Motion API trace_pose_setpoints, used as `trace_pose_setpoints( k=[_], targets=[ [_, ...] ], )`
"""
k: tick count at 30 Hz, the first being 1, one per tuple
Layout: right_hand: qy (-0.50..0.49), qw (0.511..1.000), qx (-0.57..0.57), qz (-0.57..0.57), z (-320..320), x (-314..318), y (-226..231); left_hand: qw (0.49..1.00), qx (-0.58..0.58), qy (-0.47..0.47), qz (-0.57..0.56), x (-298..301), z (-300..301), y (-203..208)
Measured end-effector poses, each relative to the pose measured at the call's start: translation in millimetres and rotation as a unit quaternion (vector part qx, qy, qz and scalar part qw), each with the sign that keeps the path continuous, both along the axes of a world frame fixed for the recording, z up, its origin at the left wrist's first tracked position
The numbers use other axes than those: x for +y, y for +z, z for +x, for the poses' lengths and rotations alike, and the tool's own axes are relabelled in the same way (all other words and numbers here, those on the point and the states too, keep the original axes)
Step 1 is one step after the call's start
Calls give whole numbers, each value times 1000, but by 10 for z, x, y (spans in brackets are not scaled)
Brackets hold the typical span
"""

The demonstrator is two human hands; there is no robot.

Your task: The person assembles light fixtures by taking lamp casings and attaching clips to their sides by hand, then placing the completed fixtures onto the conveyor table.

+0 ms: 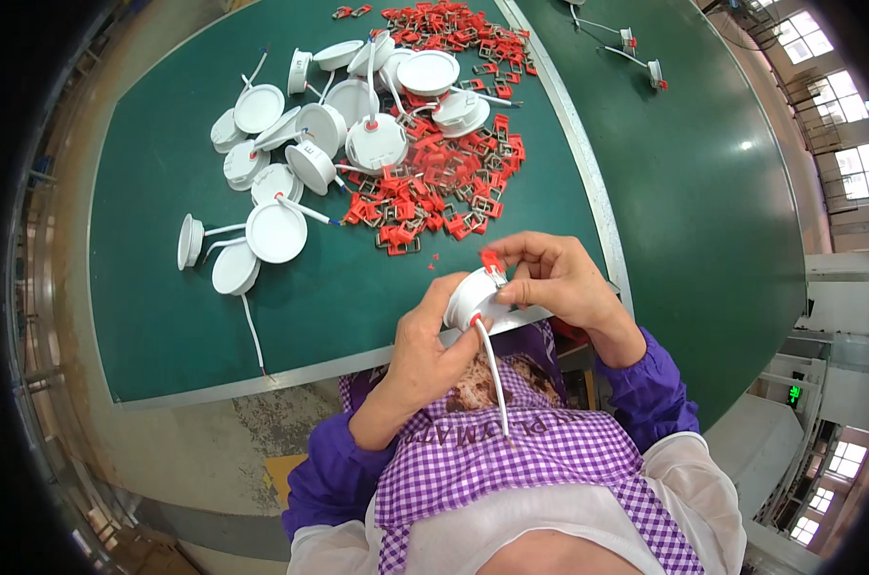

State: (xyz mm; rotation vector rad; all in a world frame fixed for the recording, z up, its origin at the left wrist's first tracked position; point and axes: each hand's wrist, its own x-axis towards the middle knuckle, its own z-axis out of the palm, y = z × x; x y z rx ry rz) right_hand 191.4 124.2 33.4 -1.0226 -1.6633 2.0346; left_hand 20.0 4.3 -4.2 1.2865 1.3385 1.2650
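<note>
My left hand (429,337) is closed round a white round downlight (469,297) just over the table's front edge. A white cable (495,374) hangs from a red grommet on the downlight toward my apron. My right hand (559,278) pinches a red spring clip (493,264) with metal parts against the side of the downlight. Whether the clip is seated there I cannot tell. Beyond my hands lies a large heap of similar red clips (454,182). To its left is a loose pile of white downlights (275,231) with cables.
The green table (166,326) has a metal edge strip (573,144) on its right. Past that strip runs a second green surface (722,192), bearing a few downlights with clips (654,73) at its far end. Small red scraps (434,261) lie near the heap.
</note>
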Motion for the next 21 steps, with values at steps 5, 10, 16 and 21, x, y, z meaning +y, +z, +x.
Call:
trace_pose_setpoints(
  k=[5, 10, 16, 21],
  targets=[
    [21, 995, -26, 98, -33, 103, 127, 846, -486, -150, -158, 148, -260, 27],
    [60, 975, -69, 201, -191, 385, 151, 934, -336, -56, -109, 157, -214, -46],
    [-164, 877, -223, 393, -97, 935, -307, 863, -473, 126, -126, 8, -279, -95],
    [-158, 826, -189, 507, -192, 1123, -493, 816, -540, 132, -157, 28, -267, -53]
  ],
)
